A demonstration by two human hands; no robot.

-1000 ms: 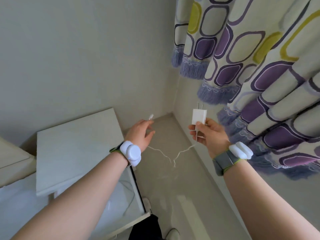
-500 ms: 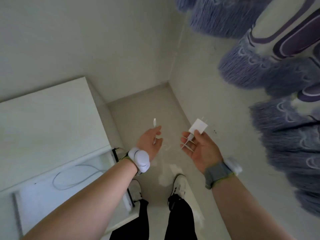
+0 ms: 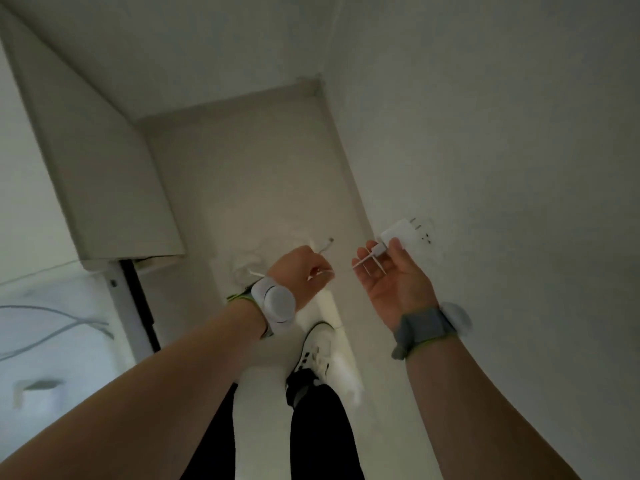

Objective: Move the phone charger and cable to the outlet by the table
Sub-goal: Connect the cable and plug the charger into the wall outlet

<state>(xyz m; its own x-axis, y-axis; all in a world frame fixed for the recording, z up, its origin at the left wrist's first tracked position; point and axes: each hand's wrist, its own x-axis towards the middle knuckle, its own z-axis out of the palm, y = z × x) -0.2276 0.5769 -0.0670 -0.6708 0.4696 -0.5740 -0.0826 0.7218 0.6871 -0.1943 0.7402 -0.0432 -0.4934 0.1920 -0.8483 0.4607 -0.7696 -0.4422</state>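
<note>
While charger (image 3: pixel 394 233) is being pinched by right hand (image 3: pixel 391 282) near outlet (image 3: pixel 424 237), limp cable (image 3: pixel 323 245) is being gripped in closed left hand (image 3: pixel 299 271); light, rigid block, best held by sides.

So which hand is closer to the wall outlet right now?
Right. The right hand holds the charger just beside the outlet on the wall, prongs aimed at it. The left hand grips the cable end farther away, over the floor.

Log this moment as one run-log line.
right hand: holds charger, prongs toward wall outlet, not plugged | left hand: holds cable end | table: at left
</note>
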